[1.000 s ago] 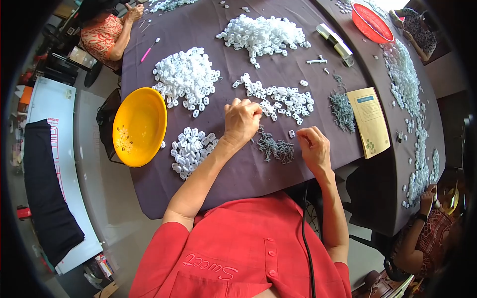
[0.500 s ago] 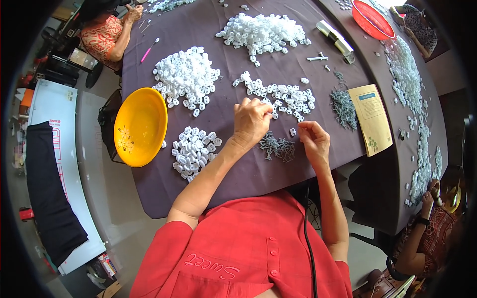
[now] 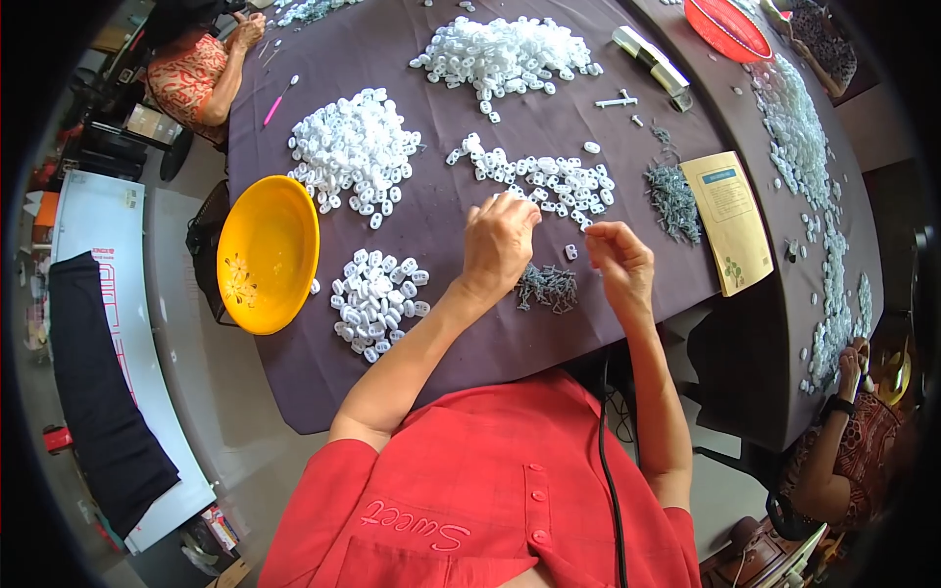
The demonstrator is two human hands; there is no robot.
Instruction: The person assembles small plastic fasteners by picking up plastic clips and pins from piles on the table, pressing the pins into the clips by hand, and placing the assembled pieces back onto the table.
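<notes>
My left hand [image 3: 500, 245] hovers over the table with its fingers curled into a pinch. Whatever lies between those fingertips is too small or hidden to name. To its right, my right hand [image 3: 623, 269] is raised with thumb and fingers drawn together, and its grip too is unclear. A loose white oval plastic piece [image 3: 571, 252] with two holes lies between the hands. Below it sits a small heap of grey screws [image 3: 547, 287]. Just beyond my hands spreads a loose group of similar white pieces [image 3: 559, 176].
A yellow bowl [image 3: 268, 255] stands at the left edge. White pieces form a left pile [image 3: 353, 147], a far pile [image 3: 505, 59] and a near-left pile [image 3: 377, 304]. More screws [image 3: 673, 201] lie beside a brown envelope [image 3: 727, 220]. People sit at left and right; a red basket [image 3: 727, 29] is far right.
The whole view has shifted slightly, with table items now a little further left and up. My right hand has come slightly closer to the white pieces; my left hand stays pinched.
</notes>
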